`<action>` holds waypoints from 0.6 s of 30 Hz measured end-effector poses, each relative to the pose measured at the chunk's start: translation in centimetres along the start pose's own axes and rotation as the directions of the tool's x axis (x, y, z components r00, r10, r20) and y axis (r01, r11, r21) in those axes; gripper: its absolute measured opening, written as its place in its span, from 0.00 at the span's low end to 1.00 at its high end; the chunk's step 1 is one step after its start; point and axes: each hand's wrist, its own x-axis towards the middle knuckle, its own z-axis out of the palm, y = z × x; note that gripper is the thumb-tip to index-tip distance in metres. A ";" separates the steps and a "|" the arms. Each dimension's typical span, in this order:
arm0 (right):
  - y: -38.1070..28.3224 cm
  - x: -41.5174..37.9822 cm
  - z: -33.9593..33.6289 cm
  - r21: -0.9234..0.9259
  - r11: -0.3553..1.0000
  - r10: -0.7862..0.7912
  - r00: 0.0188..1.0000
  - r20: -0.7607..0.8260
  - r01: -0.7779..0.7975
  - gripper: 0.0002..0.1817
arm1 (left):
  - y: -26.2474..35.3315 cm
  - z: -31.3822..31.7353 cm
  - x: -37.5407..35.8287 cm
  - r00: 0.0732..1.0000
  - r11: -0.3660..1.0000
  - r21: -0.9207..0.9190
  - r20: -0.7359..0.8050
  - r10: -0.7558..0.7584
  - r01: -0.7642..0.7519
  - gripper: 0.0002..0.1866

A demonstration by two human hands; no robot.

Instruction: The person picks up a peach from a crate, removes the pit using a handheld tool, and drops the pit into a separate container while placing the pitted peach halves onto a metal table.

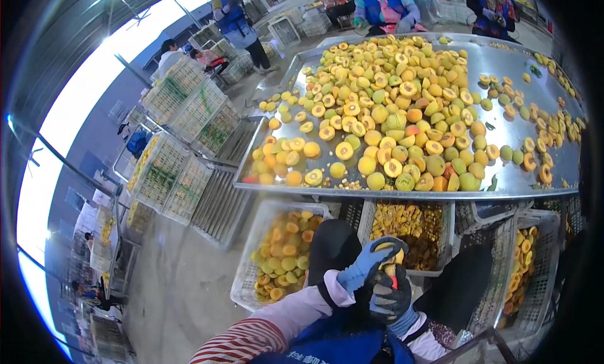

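Observation:
Both my hands wear blue gloves with dark fingers and meet low in the view, above my lap. My left hand [376, 258] is closed around a yellow fruit [396, 256]. Just below it, my right hand [391, 295] is wrapped round a small tool with a red part [394, 281], which touches the fruit. The tool's tip is hidden. Beyond my hands, a heap of halved and whole yellow-orange fruits [402, 112] covers much of a metal table [503, 181].
Crates stand below the table: one of fruit halves [283, 257] at left, one of scraps [409, 229] behind my hands, another of halves [521, 269] at right. Stacked crates [189, 106] rise at far left. Several people are around the table's far side and beyond.

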 end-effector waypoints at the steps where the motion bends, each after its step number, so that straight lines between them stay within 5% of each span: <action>1: -0.2 -0.2 -0.2 0.093 0.995 0.041 0.999 -0.025 -0.039 0.23 | -0.4 0.1 0.2 0.997 0.995 -0.088 -0.043 -0.058 0.054 0.11; 2: -0.3 -0.3 -0.4 0.063 0.997 0.043 0.999 0.012 -0.043 0.23 | -0.6 0.2 -0.4 0.984 0.907 -0.383 0.104 -0.147 0.176 0.12; 4: -0.3 0.2 -0.3 0.098 0.994 0.037 0.997 0.072 -0.044 0.23 | 0.6 1.7 -1.4 0.866 0.417 -0.763 0.391 -0.311 0.494 0.13; 5: -0.4 -0.1 -0.6 0.051 0.999 0.009 1.000 -0.005 -0.008 0.23 | 0.5 1.9 -1.3 0.900 0.418 -0.804 0.318 -0.300 0.423 0.12; 7: -0.6 -1.0 -0.2 -0.008 1.000 -0.022 0.994 -0.103 0.021 0.24 | 0.0 3.4 -0.8 0.952 0.902 -0.416 -0.211 -0.220 0.117 0.10; 8: -0.9 -1.0 0.0 -0.026 1.000 0.006 0.994 -0.108 -0.008 0.24 | 0.1 3.6 -0.3 0.949 0.983 -0.163 -0.289 -0.128 0.083 0.09; 9: -0.9 -1.4 0.0 -0.008 1.000 0.015 0.995 -0.100 -0.016 0.24 | -0.1 2.1 0.5 0.993 0.982 0.187 -0.118 0.018 0.004 0.10; 10: -0.8 -1.6 0.0 0.007 0.999 0.036 0.996 -0.079 -0.035 0.25 | 0.7 1.8 0.5 1.000 0.915 0.403 -0.031 -0.001 0.013 0.12; 12: -0.5 -1.1 0.5 0.063 0.998 0.019 1.000 -0.023 -0.017 0.24 | 1.8 1.8 0.9 0.989 0.863 0.495 0.141 0.033 -0.100 0.13; 13: 0.0 -1.0 0.8 0.095 0.995 0.013 1.000 0.003 -0.013 0.24 | 1.5 1.9 0.9 0.994 0.861 0.502 0.099 0.034 -0.080 0.13; 16: -0.3 -0.7 0.8 0.144 0.990 -0.012 0.999 0.043 0.005 0.22 | -2.1 1.2 1.2 0.993 0.999 -0.001 -0.105 -0.048 0.048 0.15; 18: -0.5 -0.9 0.1 0.130 0.991 -0.034 0.999 0.030 0.030 0.23 | -2.8 1.6 0.2 0.935 0.910 -0.342 -0.178 -0.308 0.235 0.19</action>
